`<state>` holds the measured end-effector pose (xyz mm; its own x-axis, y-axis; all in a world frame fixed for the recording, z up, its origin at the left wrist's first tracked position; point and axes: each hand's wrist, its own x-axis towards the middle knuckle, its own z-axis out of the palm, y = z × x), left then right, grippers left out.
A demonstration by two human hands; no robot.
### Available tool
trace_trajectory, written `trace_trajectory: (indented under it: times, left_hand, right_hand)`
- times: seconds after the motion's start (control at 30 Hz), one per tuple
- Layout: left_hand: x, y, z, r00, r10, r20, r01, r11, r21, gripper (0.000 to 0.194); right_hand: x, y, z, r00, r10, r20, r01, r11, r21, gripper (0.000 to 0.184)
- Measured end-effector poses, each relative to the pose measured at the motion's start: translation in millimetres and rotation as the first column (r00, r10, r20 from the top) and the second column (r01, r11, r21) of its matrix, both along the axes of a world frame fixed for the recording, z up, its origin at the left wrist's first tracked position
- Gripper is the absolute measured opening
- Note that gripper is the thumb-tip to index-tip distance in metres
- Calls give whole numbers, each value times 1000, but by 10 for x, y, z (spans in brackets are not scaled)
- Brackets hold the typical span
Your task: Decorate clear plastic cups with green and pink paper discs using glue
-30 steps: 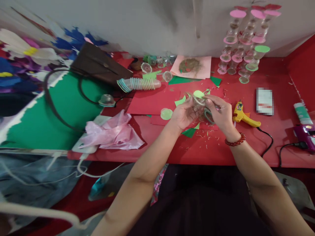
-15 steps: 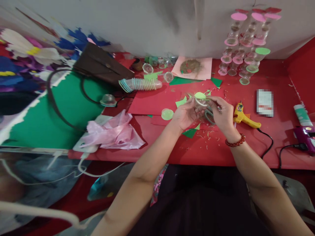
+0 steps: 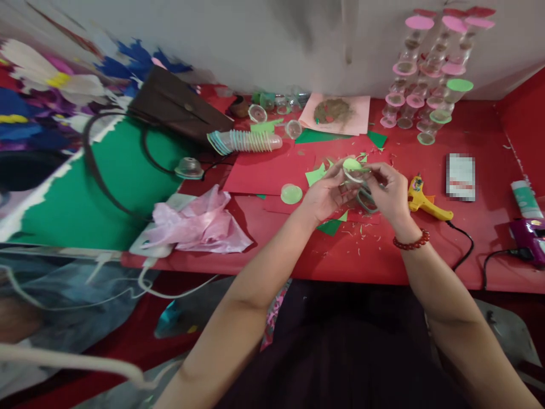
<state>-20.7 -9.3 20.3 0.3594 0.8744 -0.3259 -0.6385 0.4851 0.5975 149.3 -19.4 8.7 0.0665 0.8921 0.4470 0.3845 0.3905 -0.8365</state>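
Over the middle of the table, my left hand [image 3: 327, 196] is closed around a small clear plastic cup [image 3: 353, 176] with a whitish rim. A light green paper disc [image 3: 352, 164] covers one end of it. From the other side, my right hand [image 3: 388, 190] pinches the paper's right edge; its fingertips partly hide the contact. Below the cup lie scissors [image 3: 366, 199] with grey-green handles, partly covered by my hands. To the left rests another cup [image 3: 291, 193] with a light green round top. Light green paper scraps [image 3: 315, 175] are scattered around.
A yellow glue gun [image 3: 428, 205] with a cord lies right of my hand. Stacked plastic cups [image 3: 247, 141] and a brown bag [image 3: 181, 108] are at the back left. Joined cup shapes [image 3: 415, 101] stand at the back right. A pink plastic bag [image 3: 196, 221] lies front left.
The view has shifted slightly. Both hands keep their hold on the cup and paper, and the cup is turned a little between them.
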Motion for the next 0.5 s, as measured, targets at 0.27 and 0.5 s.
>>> trace_trajectory:
  times: [0.27, 0.5]
  left_hand:
    - [23, 0, 19, 998, 61, 27, -61, 998, -1, 41]
    - [37, -7, 20, 1000, 30, 10, -31, 996, 79, 33]
  right_hand:
    - [17, 41, 4, 991, 16, -136, -26, 997, -75, 14]
    - [-45, 20, -25, 976, -168, -138, 158, 984, -84, 31]
